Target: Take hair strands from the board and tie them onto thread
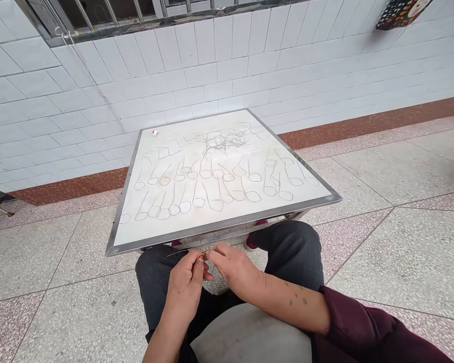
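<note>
Between my knees, just below the table's front edge, my left hand (187, 282) and my right hand (236, 267) meet fingertip to fingertip. Both are closed in a pinch on a thin wire (177, 252), whose free end sticks out to the left past my left fingers. A small orange-brown bit shows at the pinch, too small to make out. On the white table (166, 224) lie rows of thin wires bent into loops with straight tails (216, 204). Behind them is a tangled pile of wire pieces (225, 141).
A small red and white object (155, 133) sits at the table's back left corner. The table's metal rim is close in front of my hands. Behind it stands a white tiled wall (212, 75) with a barred window; a patterned bag (401, 12) hangs at the upper right.
</note>
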`<state>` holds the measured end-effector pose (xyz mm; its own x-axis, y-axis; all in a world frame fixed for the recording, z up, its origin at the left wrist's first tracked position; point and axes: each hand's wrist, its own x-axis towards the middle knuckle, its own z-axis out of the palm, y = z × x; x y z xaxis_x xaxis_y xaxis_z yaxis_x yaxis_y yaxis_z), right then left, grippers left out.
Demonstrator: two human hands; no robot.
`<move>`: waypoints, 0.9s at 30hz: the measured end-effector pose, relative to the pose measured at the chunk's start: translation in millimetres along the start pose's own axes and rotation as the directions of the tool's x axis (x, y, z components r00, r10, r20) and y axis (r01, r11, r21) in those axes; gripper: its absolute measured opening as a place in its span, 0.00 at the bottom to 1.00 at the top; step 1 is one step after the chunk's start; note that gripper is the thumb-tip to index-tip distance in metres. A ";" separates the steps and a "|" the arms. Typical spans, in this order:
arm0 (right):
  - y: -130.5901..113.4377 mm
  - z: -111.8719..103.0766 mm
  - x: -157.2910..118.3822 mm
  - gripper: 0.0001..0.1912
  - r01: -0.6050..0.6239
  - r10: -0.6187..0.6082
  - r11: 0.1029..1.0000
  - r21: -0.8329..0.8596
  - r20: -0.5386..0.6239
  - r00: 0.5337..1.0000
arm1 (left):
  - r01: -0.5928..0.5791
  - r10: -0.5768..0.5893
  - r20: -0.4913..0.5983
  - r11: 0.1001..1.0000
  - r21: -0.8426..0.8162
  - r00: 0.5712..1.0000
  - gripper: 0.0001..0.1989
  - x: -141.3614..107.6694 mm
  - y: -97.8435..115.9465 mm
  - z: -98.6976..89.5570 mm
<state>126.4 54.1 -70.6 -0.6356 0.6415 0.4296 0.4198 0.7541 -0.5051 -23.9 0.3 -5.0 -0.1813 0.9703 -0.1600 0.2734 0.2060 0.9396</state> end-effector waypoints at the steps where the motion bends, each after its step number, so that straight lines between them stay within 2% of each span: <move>1: 0.0 0.1 -0.1 0.11 -0.002 0.002 1.000 0.004 -0.001 1.000 | 0.005 -0.005 0.002 1.000 -0.003 1.000 0.12 0.1 -0.6 -0.2; 8: -1.5 0.2 -0.1 0.12 -0.009 0.009 1.000 0.021 -0.005 1.000 | 0.045 -0.046 0.050 0.999 0.011 0.998 0.12 0.1 -7.5 -1.5; 15: -0.8 -0.1 0.2 0.10 0.024 -0.024 0.999 0.035 -0.011 1.000 | 0.020 -0.022 0.048 0.999 0.035 0.999 0.17 -0.7 -6.9 -1.3; 23: 1.3 -3.1 -1.8 0.07 0.036 -0.036 0.995 0.091 0.002 0.999 | 0.075 -0.070 0.089 0.996 -0.053 0.994 0.18 1.0 -12.5 -2.1; 27: 2.6 -3.3 -2.9 0.07 0.049 -0.052 0.993 0.106 0.028 0.998 | 0.081 -0.078 0.068 0.996 -0.047 0.995 0.18 0.7 -15.8 -0.9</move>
<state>131.5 54.7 -70.7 -0.6744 0.5970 0.4344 0.3172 0.7656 -0.5596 -29.1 -2.4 -19.7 -0.1373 0.9577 -0.2530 0.2127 0.2780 0.9367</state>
